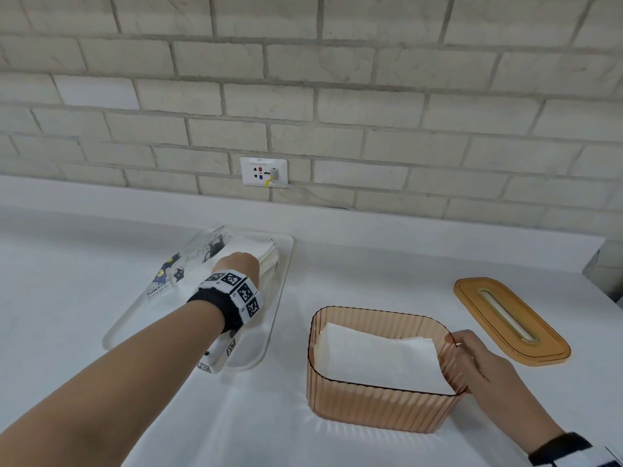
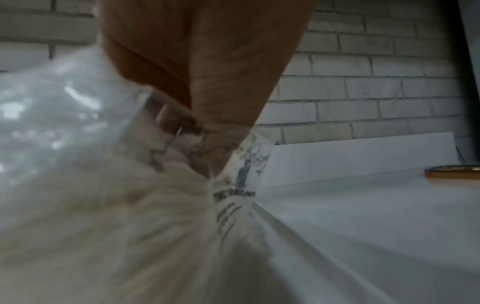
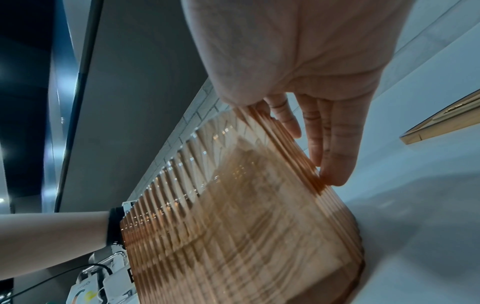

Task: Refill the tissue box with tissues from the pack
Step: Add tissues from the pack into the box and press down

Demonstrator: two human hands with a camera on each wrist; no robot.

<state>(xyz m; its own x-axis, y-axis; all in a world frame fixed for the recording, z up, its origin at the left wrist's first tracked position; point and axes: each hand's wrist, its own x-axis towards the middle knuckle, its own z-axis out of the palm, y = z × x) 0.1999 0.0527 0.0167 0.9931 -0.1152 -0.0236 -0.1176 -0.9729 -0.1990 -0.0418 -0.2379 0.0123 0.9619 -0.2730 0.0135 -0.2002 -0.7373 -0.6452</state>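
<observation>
right grip (image 1: 478,360) up close, thumb hooked over the rim and straight fingers (image 3: 337,144) flat on the ribbed amber tissue box (image 1: 377,409), tissues (image 1: 377,362) inside. left grip (image 1: 237,264) deep in the pack (image 1: 188,264), printed "tuwa…", on a tray (image 1: 249,348); fingers hidden, closure unclear. lid (image 1: 512,321) apart on the desk (image 1: 354,271).

Pack (image 1: 175,274) wrapper reads "TUWA…", rest blurred; socket plate (image 1: 264,171) label approx. "SPP-1".
</observation>
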